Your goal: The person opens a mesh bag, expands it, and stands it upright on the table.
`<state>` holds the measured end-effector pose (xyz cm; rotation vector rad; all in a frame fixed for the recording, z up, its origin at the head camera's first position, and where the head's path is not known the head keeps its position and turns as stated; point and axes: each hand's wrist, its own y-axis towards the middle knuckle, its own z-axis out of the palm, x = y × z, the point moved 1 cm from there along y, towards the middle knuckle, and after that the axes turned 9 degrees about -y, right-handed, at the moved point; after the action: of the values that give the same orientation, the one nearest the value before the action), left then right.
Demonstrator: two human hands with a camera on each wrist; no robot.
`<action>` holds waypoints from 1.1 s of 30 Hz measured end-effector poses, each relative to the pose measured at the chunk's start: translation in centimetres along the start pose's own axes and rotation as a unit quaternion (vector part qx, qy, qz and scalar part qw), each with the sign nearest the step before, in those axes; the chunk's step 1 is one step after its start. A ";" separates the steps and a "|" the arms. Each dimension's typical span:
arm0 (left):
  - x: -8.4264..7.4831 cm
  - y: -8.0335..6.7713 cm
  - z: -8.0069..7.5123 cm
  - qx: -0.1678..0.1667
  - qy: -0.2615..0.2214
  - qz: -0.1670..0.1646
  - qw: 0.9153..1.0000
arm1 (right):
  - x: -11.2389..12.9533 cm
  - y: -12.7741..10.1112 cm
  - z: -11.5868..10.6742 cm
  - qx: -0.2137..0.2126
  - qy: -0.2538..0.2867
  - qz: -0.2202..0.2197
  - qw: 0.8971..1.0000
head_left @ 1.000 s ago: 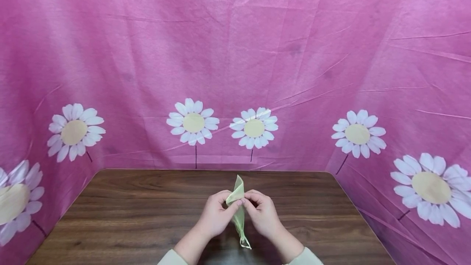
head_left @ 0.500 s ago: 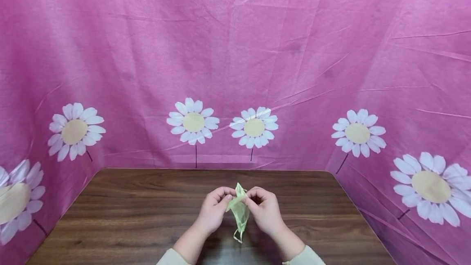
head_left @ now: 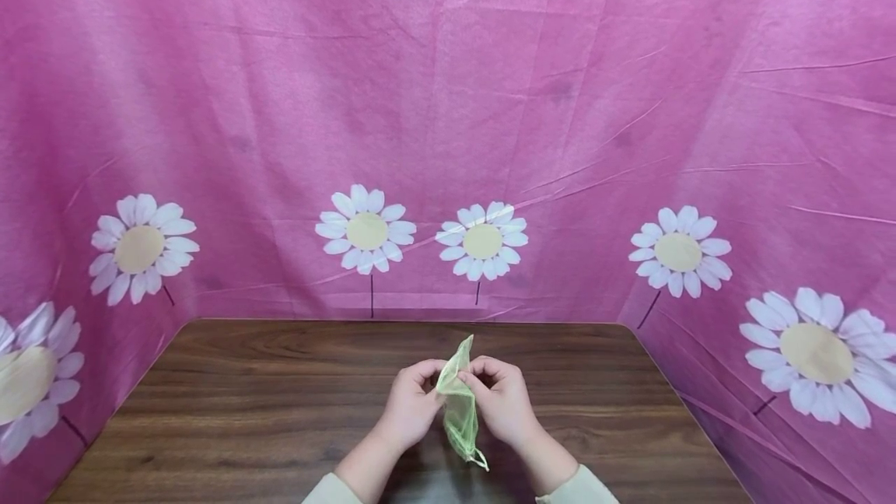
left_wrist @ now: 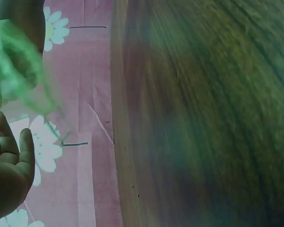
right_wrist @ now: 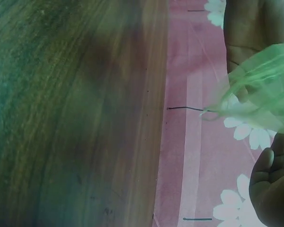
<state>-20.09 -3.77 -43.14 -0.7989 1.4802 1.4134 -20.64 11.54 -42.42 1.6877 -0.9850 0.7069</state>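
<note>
Over the wooden table (head_left: 245,411), both the left hand (head_left: 413,404) and right hand (head_left: 502,403) pinch a sheer green mesh pouch (head_left: 460,411); its contents are hard to make out, and the wrist views are blurry.

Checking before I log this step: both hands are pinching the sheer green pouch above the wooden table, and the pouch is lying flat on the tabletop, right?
Not quite. The left hand and right hand do pinch the sheer green pouch above the wooden table, but the head view shows it held up between the fingers, its top corner pointing upward, not lying flat.
</note>
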 end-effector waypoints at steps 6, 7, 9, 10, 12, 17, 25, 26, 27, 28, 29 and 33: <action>-0.2 0.1 -0.3 -0.007 -0.025 -0.013 1.000 | -0.1 -0.1 0.1 0.021 -0.002 -0.021 1.000; -0.2 0.1 -0.4 -0.009 -0.025 -0.008 1.000 | -0.1 -0.1 0.1 0.024 -0.001 -0.026 0.999; -0.2 0.0 -0.3 -0.012 -0.028 0.002 1.000 | -0.1 -0.1 0.1 0.030 -0.001 -0.037 0.999; -0.2 0.0 -0.3 -0.015 -0.027 0.008 0.999 | 0.0 -0.1 0.1 0.033 -0.001 -0.040 0.999; -0.2 0.0 -0.3 -0.029 -0.020 0.019 0.999 | 0.1 -0.1 0.2 0.034 -0.001 -0.041 0.999; -0.4 -0.1 -0.5 -0.057 -0.009 0.015 0.998 | 0.2 -0.2 0.3 0.029 -0.004 -0.047 0.998; -0.8 -0.2 -1.5 -0.050 0.018 0.009 0.999 | -0.5 -0.5 -0.4 0.016 -0.035 -0.066 0.997; -0.8 -0.2 -1.7 -0.049 0.018 0.009 0.999 | -0.6 -0.6 -0.5 0.016 -0.045 -0.070 0.996; -0.7 -0.2 -1.8 -0.047 0.019 0.010 0.999 | -0.6 -0.6 -0.7 0.017 -0.052 -0.072 0.996; -0.7 -0.2 -2.0 -0.045 0.022 0.011 0.999 | -0.7 -0.6 -0.8 0.020 -0.060 -0.075 0.995; -0.6 -0.2 -2.1 -0.045 0.024 0.012 0.999 | -0.7 -0.6 -1.0 0.023 -0.067 -0.076 0.995; -0.5 -0.3 -2.4 -0.051 0.035 0.014 0.998 | -0.7 -0.6 -1.5 0.042 -0.094 -0.085 0.991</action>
<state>-20.06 -6.22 -42.94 -0.9030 1.4863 1.5054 -20.47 13.27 -42.75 1.9131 -0.9366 0.4893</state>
